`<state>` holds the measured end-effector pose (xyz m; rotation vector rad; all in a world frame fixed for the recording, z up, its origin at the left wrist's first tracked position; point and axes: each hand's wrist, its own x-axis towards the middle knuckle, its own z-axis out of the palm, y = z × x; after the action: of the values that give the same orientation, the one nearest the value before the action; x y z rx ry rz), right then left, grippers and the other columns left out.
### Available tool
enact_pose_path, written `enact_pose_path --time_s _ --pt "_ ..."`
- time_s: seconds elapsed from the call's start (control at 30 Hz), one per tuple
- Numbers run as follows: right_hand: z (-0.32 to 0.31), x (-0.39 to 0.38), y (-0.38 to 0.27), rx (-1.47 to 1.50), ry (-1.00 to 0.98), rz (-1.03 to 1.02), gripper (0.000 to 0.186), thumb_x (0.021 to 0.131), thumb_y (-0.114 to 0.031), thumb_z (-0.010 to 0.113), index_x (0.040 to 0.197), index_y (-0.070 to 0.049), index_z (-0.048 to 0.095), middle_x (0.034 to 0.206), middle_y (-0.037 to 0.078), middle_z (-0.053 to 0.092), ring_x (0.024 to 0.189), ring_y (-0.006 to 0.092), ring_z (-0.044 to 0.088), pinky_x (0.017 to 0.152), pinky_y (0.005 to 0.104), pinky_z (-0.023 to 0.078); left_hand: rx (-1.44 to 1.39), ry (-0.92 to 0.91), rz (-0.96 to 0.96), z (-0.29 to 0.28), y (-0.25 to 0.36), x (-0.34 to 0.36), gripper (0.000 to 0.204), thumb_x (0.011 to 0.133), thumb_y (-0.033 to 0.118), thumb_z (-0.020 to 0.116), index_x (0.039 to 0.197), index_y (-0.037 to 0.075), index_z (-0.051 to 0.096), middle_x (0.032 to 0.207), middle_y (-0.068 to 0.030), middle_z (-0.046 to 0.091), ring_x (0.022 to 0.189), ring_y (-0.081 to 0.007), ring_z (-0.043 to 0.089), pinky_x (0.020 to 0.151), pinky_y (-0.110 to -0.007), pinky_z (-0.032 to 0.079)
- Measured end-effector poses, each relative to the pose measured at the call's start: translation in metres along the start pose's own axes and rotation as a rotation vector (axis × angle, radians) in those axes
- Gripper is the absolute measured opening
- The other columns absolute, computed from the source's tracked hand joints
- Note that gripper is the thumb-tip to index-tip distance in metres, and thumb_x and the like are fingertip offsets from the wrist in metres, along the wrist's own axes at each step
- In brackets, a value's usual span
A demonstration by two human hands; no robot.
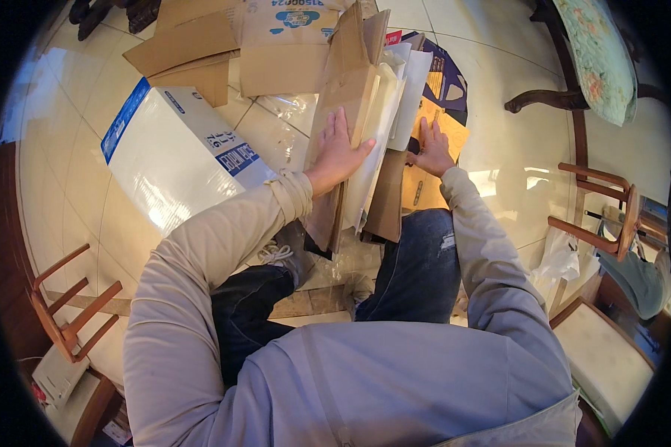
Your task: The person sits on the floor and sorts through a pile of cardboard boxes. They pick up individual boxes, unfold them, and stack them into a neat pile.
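Note:
Between my knees stands a bundle of flattened brown cardboard [323, 195] with white sheets [372, 141] pressed together, their edges facing up. My left hand [338, 153] lies against its left side, fingers stretched out and thumb over the top edge. On the right side my right hand [432, 151] rests with fingers apart on a flat orange cardboard piece [423, 182]. Behind that piece, dark purple card [452, 80] sticks out. How the lower ends of the bundle sit is partly hidden by my legs.
A white and blue box [179, 160] lies on the tiled floor at left. Flattened brown cartons [282, 71] spread out at the far side. A wooden stool [74, 313] is at left, another wooden frame [604, 212] at right. A cloth-covered piece of furniture [600, 59] stands far right.

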<state>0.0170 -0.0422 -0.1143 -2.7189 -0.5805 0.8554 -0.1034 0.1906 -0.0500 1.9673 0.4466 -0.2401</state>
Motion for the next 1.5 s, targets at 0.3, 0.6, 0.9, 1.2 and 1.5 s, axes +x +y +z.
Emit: enact_pose_path --time_s 0.3,0.6,0.9,1.2,1.5 --pt "0.003 -0.008 -0.021 -0.013 0.112 0.008 0.108 0.063 -0.061 0.070 0.146 -0.016 0.017 0.147 0.026 0.011 0.131 0.0509 0.014 0.106 0.0519 0.022 -0.429 -0.039 -0.013 -0.030 -0.017 0.000 0.081 0.085 0.019 0.060 0.144 -0.002 0.009 0.144 -0.0201 0.028 0.132 -0.0264 0.031 0.106 -0.036 0.027" --pt "0.003 -0.003 -0.012 -0.058 0.164 -0.021 0.097 0.063 -0.056 0.072 0.142 -0.020 0.031 0.144 0.022 0.022 0.126 0.0457 0.025 0.102 0.0489 0.032 -0.645 -0.164 -0.100 -0.073 -0.004 -0.015 0.078 0.088 0.013 0.058 0.147 0.010 0.008 0.133 -0.0141 0.043 0.115 -0.0200 0.048 0.093 -0.033 0.042" --pt "-0.009 -0.004 -0.024 -0.106 0.117 0.086 0.078 0.065 -0.053 0.073 0.134 -0.032 0.044 0.144 0.008 0.030 0.128 0.0391 0.029 0.099 0.0465 0.038 -0.274 0.047 0.012 -0.017 -0.016 0.001 0.088 0.083 0.025 0.063 0.144 -0.001 0.006 0.145 -0.0222 0.025 0.134 -0.0298 0.028 0.108 -0.034 0.025" --pt "-0.002 0.007 0.029 0.434 0.169 -0.085 0.065 0.077 -0.055 0.064 0.126 -0.014 0.055 0.129 0.010 0.050 0.116 0.0252 0.048 0.100 0.0417 0.037 0.105 0.026 -0.189 0.025 0.028 -0.008 0.091 0.082 0.037 0.061 0.146 0.010 0.003 0.151 -0.0197 0.003 0.136 -0.0454 0.007 0.098 -0.070 0.018" --pt "-0.024 -0.013 0.016 0.949 0.022 0.124 0.046 0.091 -0.036 0.055 0.128 -0.009 0.052 0.118 0.004 0.058 0.110 0.0154 0.051 0.090 0.0290 0.040 0.344 0.078 -0.168 0.082 0.047 -0.011 0.092 0.082 0.050 0.056 0.146 0.007 0.006 0.151 -0.0229 0.000 0.134 -0.0514 0.000 0.094 -0.075 0.013"
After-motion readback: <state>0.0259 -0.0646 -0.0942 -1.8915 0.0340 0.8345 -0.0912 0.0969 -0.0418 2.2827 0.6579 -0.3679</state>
